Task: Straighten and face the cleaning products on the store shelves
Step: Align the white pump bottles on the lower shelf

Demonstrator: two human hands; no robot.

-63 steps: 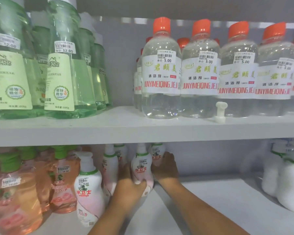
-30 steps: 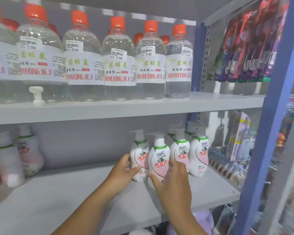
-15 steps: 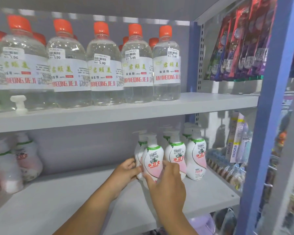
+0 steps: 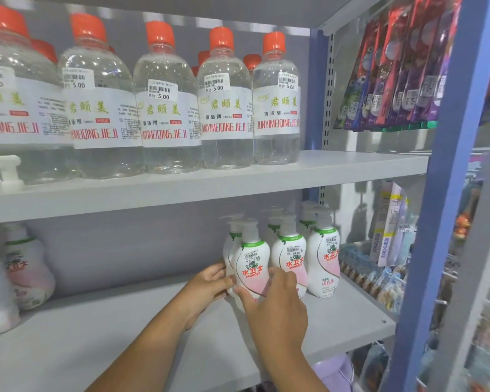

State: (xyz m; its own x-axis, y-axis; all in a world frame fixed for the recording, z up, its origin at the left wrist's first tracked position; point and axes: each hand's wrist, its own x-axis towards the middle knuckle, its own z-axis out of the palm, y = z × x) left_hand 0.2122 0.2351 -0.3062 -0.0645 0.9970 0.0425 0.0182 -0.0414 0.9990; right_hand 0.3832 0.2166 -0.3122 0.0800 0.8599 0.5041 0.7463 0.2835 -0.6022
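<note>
Head view: both hands on a white pump bottle [image 4: 252, 267] on the lower shelf [image 4: 96, 329].

Stands upright at the left front of a small cluster of like bottles [image 4: 321, 258] near the shelf's right end, label facing out: white body, pink lower swirl, green collar, red characters, a price sticker above them. Left hand [image 4: 207, 287] curled against its left side, fingertips touching the bottle; right hand [image 4: 277, 304] wrapped round its lower front, fingers curled over the pink part, thumb pointing left. More pump bottles [image 4: 26, 267] at the far left of the same shelf, blurred. Upper shelf [image 4: 210, 188] loaded with a row of clear bottles [image 4: 164, 108], orange caps, white labels, 5.00 stickers, clear liquid inside. Loose white pump head [image 4: 7, 172] at that shelf's left front.
</note>
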